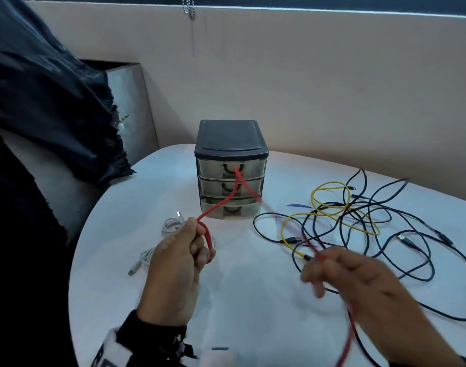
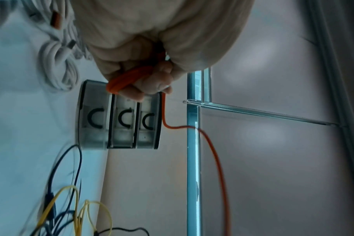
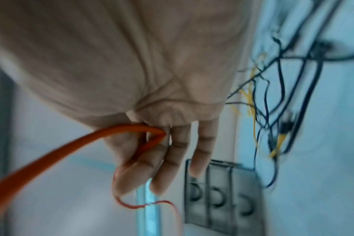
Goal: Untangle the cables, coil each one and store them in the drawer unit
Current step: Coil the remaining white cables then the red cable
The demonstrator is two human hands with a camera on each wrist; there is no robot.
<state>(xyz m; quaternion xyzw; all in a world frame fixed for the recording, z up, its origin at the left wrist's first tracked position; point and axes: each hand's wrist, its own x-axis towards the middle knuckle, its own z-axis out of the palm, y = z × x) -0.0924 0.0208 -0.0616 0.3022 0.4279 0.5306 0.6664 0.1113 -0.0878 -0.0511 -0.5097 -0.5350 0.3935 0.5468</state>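
Note:
My left hand (image 1: 197, 247) grips a small loop of the red cable (image 1: 228, 200) above the white table (image 1: 253, 300); the left wrist view shows the fingers (image 2: 144, 86) curled round that loop. From there the cable rises in front of the black drawer unit (image 1: 230, 139) and drops to my blurred right hand (image 1: 319, 274). That hand pinches it near the finger bases (image 3: 162, 159), the other fingers fairly straight. The cable's tail (image 1: 351, 329) hangs toward the near table edge. The drawers look closed.
A coiled white cable (image 1: 171, 225) lies left of the unit, by my left hand. Black cables (image 1: 417, 260) and a yellow cable (image 1: 330, 184) sprawl tangled over the right half. Dark fabric (image 1: 41, 102) hangs at the left; a wall stands behind.

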